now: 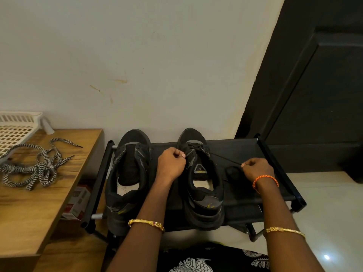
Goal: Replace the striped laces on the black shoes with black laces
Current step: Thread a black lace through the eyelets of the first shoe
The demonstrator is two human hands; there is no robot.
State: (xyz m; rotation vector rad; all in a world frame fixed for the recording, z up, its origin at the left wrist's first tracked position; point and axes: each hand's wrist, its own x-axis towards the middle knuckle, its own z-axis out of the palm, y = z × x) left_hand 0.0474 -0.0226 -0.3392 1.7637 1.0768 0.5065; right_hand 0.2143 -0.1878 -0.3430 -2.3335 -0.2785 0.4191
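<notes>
**One head-worn view, looking forward and down**

A single wide-angle camera sits on the person's head, above and just behind the work, tilted down and facing the far wall (137,55). It is close: both forearms enter from the near edge, and the black rack (275,154) fills the middle. The wooden table (39,203) runs off the left edge, a dark door (324,95) off the right. Straight edges bow toward the frame's borders.

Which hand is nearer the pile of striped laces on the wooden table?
Left. The left hand is at the right shoe's near side, closer to the striped laces; the right hand is beyond that shoe.
</notes>
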